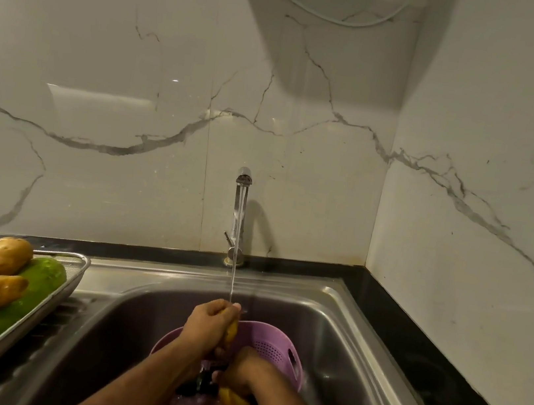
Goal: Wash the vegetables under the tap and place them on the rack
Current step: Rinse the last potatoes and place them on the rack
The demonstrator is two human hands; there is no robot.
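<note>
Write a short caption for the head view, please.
Both hands rinse a potato under the tap over a purple basket; washed vegetables lie on the rack.

sink [338, 320]: purple colander [275, 345] inside | drainboard: metal rack [74, 277] of potatoes, cucumbers

Two hands work in the lower middle of the frame: the left hand [211, 324] and the right hand [238, 373]. Each grips one yellow potato: one [231, 332] under the water, one [233, 400] lower down. One purple colander [275, 345] sits in one steel sink [354, 371]. One tap [238, 215] stands at centre, with one stream of water. At lower left, one metal rack [74, 274] carries at least four potatoes [7, 256] and two green gourds [43, 276]; the frame edge cuts off any more.
</note>
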